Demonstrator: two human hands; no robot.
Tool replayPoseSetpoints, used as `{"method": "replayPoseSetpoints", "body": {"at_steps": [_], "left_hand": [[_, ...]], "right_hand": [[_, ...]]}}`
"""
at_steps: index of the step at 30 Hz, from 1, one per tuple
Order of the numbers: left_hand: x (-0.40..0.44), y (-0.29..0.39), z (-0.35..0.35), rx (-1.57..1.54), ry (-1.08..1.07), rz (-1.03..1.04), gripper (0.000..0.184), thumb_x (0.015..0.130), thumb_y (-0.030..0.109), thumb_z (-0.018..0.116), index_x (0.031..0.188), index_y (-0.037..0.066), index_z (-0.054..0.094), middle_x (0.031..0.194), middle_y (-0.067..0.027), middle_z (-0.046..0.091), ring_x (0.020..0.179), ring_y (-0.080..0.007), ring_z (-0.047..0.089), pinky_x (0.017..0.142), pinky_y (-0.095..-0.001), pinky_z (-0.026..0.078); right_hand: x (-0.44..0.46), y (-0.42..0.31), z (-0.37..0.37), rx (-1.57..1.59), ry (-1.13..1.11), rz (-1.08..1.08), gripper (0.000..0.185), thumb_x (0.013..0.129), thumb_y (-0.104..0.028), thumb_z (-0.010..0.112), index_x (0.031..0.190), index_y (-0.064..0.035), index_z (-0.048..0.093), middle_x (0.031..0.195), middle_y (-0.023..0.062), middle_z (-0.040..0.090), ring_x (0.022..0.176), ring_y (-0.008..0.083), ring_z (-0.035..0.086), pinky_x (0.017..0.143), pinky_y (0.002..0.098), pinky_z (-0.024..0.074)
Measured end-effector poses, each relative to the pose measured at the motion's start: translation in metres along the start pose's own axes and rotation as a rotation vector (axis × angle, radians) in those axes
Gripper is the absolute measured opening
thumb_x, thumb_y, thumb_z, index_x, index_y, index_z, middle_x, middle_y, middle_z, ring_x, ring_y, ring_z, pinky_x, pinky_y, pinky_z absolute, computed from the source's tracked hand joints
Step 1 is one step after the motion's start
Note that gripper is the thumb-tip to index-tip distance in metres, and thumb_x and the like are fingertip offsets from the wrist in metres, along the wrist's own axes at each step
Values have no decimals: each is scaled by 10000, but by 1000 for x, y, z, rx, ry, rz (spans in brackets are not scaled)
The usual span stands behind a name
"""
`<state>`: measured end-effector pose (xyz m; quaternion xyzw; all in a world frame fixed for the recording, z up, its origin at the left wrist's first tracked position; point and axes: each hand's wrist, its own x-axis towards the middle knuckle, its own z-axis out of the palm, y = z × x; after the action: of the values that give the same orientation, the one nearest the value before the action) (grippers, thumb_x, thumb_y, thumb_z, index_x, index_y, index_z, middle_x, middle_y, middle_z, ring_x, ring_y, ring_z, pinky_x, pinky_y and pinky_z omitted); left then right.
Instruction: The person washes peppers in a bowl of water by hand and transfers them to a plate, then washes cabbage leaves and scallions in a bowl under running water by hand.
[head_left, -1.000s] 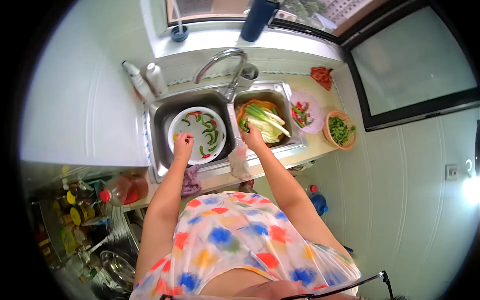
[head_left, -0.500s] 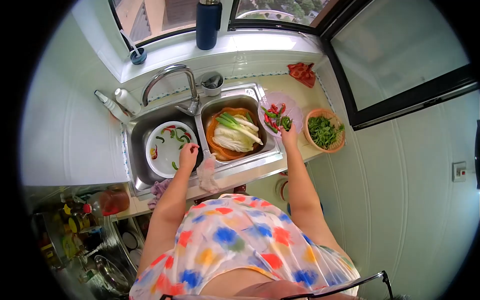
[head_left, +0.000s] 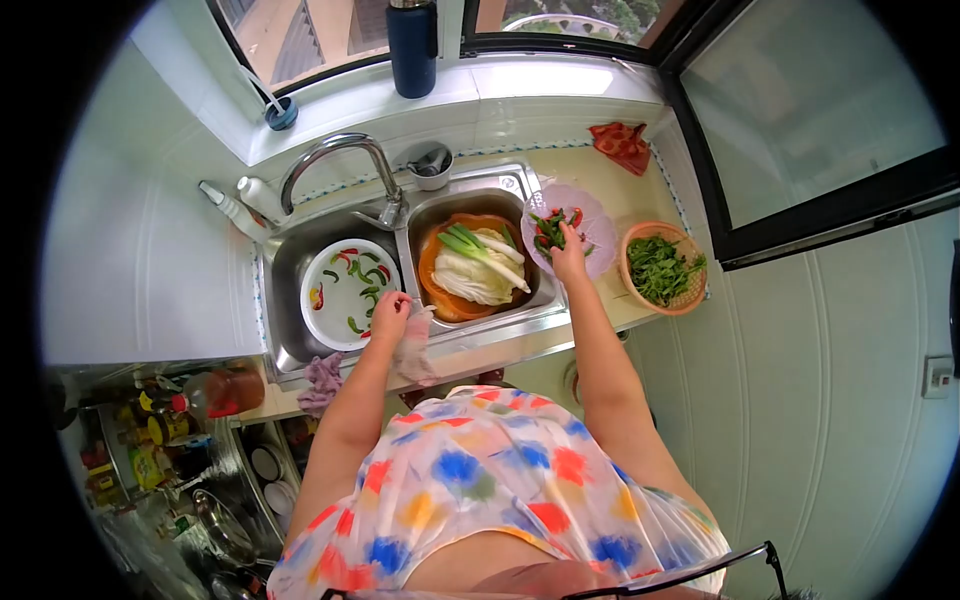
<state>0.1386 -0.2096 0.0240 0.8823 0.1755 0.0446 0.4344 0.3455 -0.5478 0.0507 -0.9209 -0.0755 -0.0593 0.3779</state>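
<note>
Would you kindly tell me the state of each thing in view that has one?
Pink bowl: holding red and green peppers
White basin: peppers scattered inside
Orange bowl: holding cabbage and spring onions
Peach basket: holding leafy greens
Right hand: at the pink bowl's peppers
Left hand: fingers curled, near the white basin's rim
Faucet: no running stream visible
Flask: upright
Casement window: open

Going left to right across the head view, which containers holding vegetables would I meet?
White round basin → orange wavy-rimmed basin → translucent pale-pink round dish → peach-coloured round basket.
</note>
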Motion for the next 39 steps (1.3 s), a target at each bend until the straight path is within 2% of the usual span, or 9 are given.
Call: {"method": "replayPoseSetpoints", "body": {"at_steps": [5,7,16,22,25,30,33,35,39], "left_hand": [[1,-37,-37,-37,73,28,78,789,74,562,848,56,610,849,-99,553,720,-228,571,678,-324,468],[-4,-55,-63,-75,83,-19,76,796,78,563,851,61,612,871,-98,553,725,-226,577,682,-321,471],[-34,-160,-177,177,222,-132,83,799,77,533,856,64,592,921,-112,555,811,-278,578,716,-349,471],[-67,-177,-190,430,115,-116,66,780,126,554,811,97,604,860,-88,574,829,-297,566,724,-396,459],[-59,-177,-186,273,241,-236,64,766,137,553,793,104,600,828,-81,570,794,-297,563,706,-414,452],[-56,-175,-183,460,233,-204,42,721,128,560,717,90,543,767,-83,540,745,-291,547,674,-410,440],[-54,-178,-183,473,236,-168,62,691,119,568,690,88,515,738,-77,517,728,-277,538,658,-400,431],[-57,-177,-184,468,225,-142,69,681,115,568,685,87,506,724,-74,504,719,-270,533,652,-395,426],[-53,-177,-187,465,220,-130,76,674,106,567,681,87,494,712,-70,490,714,-262,528,651,-387,422]], "right_hand": [[-21,-54,16,148,127,-128,460,708,92,520,1145,-43,563,1183,155,552,1083,297,530,935,341,413],[-35,-93,26,179,3,67,421,719,100,491,1105,-37,588,1102,141,599,977,253,591,848,310,458],[-92,-178,141,303,-183,-52,206,799,64,541,966,-8,638,888,84,661,833,155,615,771,269,472],[-105,-216,201,360,-506,164,164,842,-19,549,993,-3,612,835,73,645,724,136,598,674,251,478],[-99,-212,249,294,-557,74,169,868,-74,544,1010,-2,601,838,71,648,718,130,600,667,256,480],[-79,-227,318,0,-580,-219,295,798,8,489,1083,-1,563,1138,198,546,1064,315,525,907,380,414],[-74,-209,372,-184,-433,-346,350,827,-4,433,1173,21,484,1173,197,529,1097,337,499,944,384,397],[-71,-203,393,-255,-566,-299,399,866,-71,381,1262,-28,409,1226,166,482,1150,320,454,936,401,409],[-85,-198,436,-404,-576,-296,238,847,-80,408,1046,-2,512,1039,212,559,975,365,540,837,448,449]]}}
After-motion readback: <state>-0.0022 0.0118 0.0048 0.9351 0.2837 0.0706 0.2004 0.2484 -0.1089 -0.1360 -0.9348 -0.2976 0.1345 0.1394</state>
